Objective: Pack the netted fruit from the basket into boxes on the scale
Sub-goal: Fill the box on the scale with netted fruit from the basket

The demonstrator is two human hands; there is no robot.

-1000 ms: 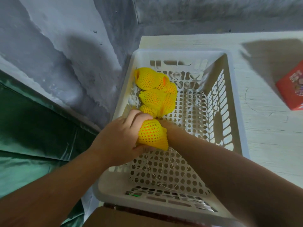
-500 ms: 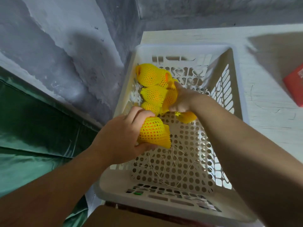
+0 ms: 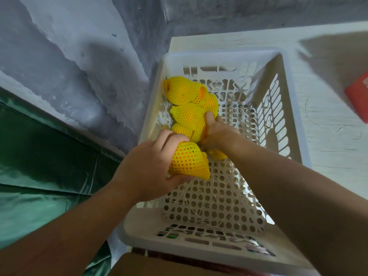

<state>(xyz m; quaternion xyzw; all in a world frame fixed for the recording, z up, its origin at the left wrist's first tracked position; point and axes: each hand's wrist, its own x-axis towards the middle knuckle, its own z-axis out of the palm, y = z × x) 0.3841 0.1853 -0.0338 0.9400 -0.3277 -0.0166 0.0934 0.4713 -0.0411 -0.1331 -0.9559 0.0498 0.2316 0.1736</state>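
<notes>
A white perforated plastic basket (image 3: 294,120) stands on a pale table. Several fruits in yellow foam netting (image 3: 183,92) lie piled in its far left corner. My left hand (image 3: 147,166) grips one netted fruit (image 3: 189,162) above the basket floor. My right hand (image 3: 217,132) reaches into the pile and curls round another netted fruit (image 3: 199,128), with a bit of yellow netting (image 3: 219,155) showing under the wrist. No scale is in view.
A red box (image 3: 358,96) lies on the table at the right edge. A brown cardboard edge (image 3: 159,265) sits just below the basket. A grey wall and green sheeting (image 3: 39,156) are on the left. Thin straw strands lie on the basket floor.
My right hand came out from under my left arm, reached up to the pile and closed on a netted fruit. My left hand kept hold of its fruit, hardly moving.
</notes>
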